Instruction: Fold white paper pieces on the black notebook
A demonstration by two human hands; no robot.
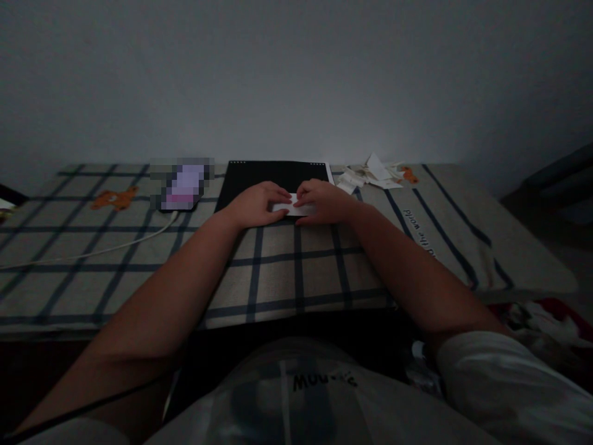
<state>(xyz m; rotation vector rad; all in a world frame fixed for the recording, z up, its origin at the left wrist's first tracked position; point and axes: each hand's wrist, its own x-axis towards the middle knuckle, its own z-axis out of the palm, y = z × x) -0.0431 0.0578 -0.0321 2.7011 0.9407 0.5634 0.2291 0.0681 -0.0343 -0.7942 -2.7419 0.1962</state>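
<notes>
A small white strip of paper (283,209) lies at the near edge of a black sheet or pad (259,175) with holes along its top. My left hand (256,205) grips the strip's left side, thumb and fingers bent around it. From the other side my right hand (321,202) pinches the same strip, its fingertips close to those of my left hand. The fingers cover much of the paper, so any folds in it are hard to make out. Behind my right hand, several loose white paper pieces (374,173) are heaped on the checked cloth.
A phone (185,185) with a blurred screen lies to the left, its white cable (115,246) running off left. The checked tablecloth (278,272) covers the table, which stands against a grey wall (296,80). A red container (553,309) with crumpled stuff is low at right.
</notes>
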